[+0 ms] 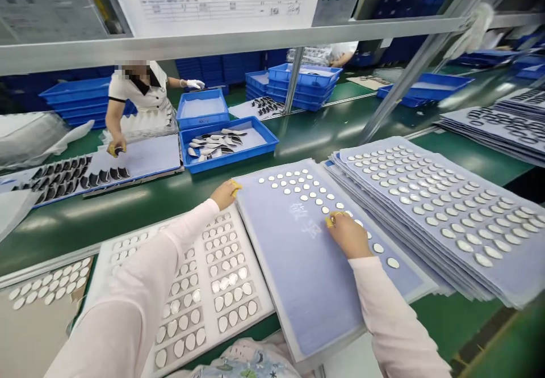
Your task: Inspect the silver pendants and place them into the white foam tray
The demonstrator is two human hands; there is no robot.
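Observation:
My left hand (pixel 225 196), with yellow finger covers, is at the far left corner of a blue sheet (pixel 293 287), beside a white tray (pixel 199 298). Its fingers are closed; what they grip is hidden. Rows of white oval pieces with dark rims lie in the tray, partly behind my left sleeve. Over the blue sheet, my right hand (pixel 351 235) has its covered fingertips pinched low beside a white oval piece (pixel 325 210). Whether a piece is between them I cannot make out. More ovals stand in slanting rows along the sheet's far and right side.
To the right rises a stack of sheets (pixel 426 236) covered with ovals. A brown board (pixel 34 332) with ovals lies at left. Blue bins (pixel 255 154) and a co-worker (pixel 140 97) handling dark curved pieces are across the green table. A metal rail (pixel 238 37) crosses above.

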